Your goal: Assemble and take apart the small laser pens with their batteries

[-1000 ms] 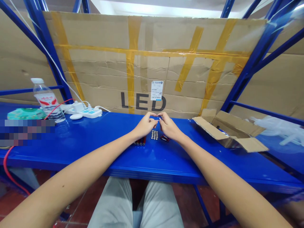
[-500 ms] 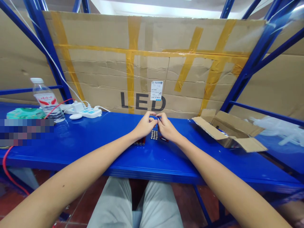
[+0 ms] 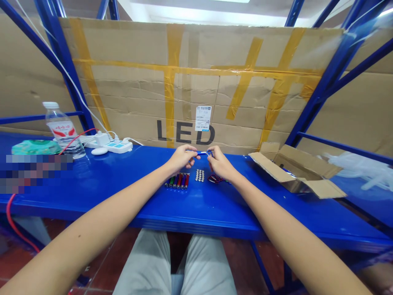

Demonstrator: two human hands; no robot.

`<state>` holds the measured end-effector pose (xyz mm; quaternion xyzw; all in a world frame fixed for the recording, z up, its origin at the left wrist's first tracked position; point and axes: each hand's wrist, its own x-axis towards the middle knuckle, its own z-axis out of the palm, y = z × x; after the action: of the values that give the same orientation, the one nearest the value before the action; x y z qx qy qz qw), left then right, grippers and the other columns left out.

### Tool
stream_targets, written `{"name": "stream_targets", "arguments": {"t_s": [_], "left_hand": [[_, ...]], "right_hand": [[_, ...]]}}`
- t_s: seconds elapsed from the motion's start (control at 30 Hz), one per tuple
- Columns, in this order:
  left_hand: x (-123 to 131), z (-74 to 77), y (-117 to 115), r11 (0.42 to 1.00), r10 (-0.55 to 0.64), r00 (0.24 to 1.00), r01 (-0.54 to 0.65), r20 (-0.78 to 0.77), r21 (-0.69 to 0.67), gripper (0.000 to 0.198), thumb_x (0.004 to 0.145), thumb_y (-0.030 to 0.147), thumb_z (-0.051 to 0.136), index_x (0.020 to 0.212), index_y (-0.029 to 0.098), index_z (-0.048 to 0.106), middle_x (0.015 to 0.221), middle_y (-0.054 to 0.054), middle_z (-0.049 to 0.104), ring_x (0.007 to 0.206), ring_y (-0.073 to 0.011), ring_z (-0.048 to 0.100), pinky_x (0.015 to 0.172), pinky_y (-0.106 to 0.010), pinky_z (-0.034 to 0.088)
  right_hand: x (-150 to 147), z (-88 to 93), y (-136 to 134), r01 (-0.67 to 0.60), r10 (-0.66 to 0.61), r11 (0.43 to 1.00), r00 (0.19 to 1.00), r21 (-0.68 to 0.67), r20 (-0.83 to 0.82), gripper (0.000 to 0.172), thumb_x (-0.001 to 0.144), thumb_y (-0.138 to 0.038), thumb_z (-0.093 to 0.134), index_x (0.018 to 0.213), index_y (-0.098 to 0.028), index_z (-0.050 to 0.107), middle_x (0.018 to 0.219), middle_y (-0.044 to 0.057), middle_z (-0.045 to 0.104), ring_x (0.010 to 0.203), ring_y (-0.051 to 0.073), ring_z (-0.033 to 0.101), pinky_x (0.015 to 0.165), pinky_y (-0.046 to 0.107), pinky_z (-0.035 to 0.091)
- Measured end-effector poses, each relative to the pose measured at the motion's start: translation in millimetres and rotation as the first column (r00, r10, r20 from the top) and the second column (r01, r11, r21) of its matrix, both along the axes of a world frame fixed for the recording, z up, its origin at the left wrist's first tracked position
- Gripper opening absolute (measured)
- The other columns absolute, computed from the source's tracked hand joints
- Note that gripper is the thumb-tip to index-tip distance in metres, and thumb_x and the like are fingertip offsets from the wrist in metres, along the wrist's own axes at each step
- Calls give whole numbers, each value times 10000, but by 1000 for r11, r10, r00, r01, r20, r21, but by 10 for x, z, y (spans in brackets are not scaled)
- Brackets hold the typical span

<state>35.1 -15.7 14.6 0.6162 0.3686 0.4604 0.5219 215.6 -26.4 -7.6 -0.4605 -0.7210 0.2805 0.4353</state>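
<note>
My left hand pinches one end of a slim blue metal tube, like a mini torch, held level above the table. At its right end my right hand grips a blue carabiner clip, which looks joined to the tube; the fingers partly cover it. Below my left hand several similar tubes in red, green, blue and purple lie side by side. Between the hands, small silver button cells are set out in neat rows. Dark red and blue carabiner clips lie under my right hand, partly hidden.
On the blue table an open cardboard box stands right, near clear plastic wrap. At left are a water bottle, a green packet and a power strip. A big taped carton walls the back.
My hands have moved apart, bringing the blue tube and clip into view between them. More of the tubes and clips on the table now show.
</note>
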Motion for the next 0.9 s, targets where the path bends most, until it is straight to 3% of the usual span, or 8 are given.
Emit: {"name": "stream_targets", "arguments": {"t_s": [0.1, 0.2, 0.4, 0.57, 0.77, 0.9], "left_hand": [[-12, -18, 35, 999, 12, 1000, -13, 23, 40, 54, 872, 113, 573, 895, 135, 530, 785, -79, 698, 462, -73, 529, 390, -200, 342], [-15, -39, 52, 996, 12, 999, -15, 33, 90, 53, 876, 139, 591, 878, 132, 539, 778, -78, 700, 473, -79, 550, 388, -198, 366], [-10, -81, 38, 976, -30, 1000, 30, -1, 214, 121, 850, 227, 647, 912, 132, 604, 721, -49, 673, 499, -94, 555, 405, -205, 383], [-17, -88, 27, 946, -35, 988, 81, -148, 313, 179, 823, 245, 660, 954, 124, 681, 567, 19, 572, 439, -78, 461, 455, -231, 368], [-38, -89, 30, 859, 32, 968, 101, -250, 501, 200, 791, 215, 659, 976, 157, 705, 929, -59, 718, 756, -153, 607, 712, -297, 469], [-28, -102, 8, 831, 100, 962, 60, -254, 553, 241, 776, 234, 684, 1007, 171, 703, 984, -67, 725, 836, -179, 623, 806, -329, 470]], "right_hand": [[-29, 22, -39, 69, -69, 998, 997, 9, 31, 216, 839, -216, 460, 1052, -216, 421, 616, -53, 532, 533, 144, 508, 548, 267, 397], [-53, 45, -70, 62, -61, 998, 998, -26, 33, 194, 814, -179, 486, 1000, -215, 449, 585, -53, 557, 547, 160, 570, 551, 276, 438], [-45, 98, -97, -34, 34, 999, 998, -7, 56, 89, 770, -167, 550, 856, -177, 570, 692, 13, 669, 672, 181, 667, 673, 302, 503], [-57, 145, -134, -112, 112, 993, 994, -30, -5, 94, 780, -202, 568, 850, -154, 608, 675, 27, 677, 650, 176, 659, 681, 305, 502], [0, 154, -110, -146, 137, 986, 986, -84, -99, 144, 808, -295, 575, 822, -157, 611, 616, 20, 661, 596, 172, 647, 627, 293, 480], [28, 178, -128, -156, 153, 980, 988, -124, -27, 219, 816, -323, 537, 716, -149, 626, 650, 42, 673, 608, 148, 627, 604, 263, 435]]}}
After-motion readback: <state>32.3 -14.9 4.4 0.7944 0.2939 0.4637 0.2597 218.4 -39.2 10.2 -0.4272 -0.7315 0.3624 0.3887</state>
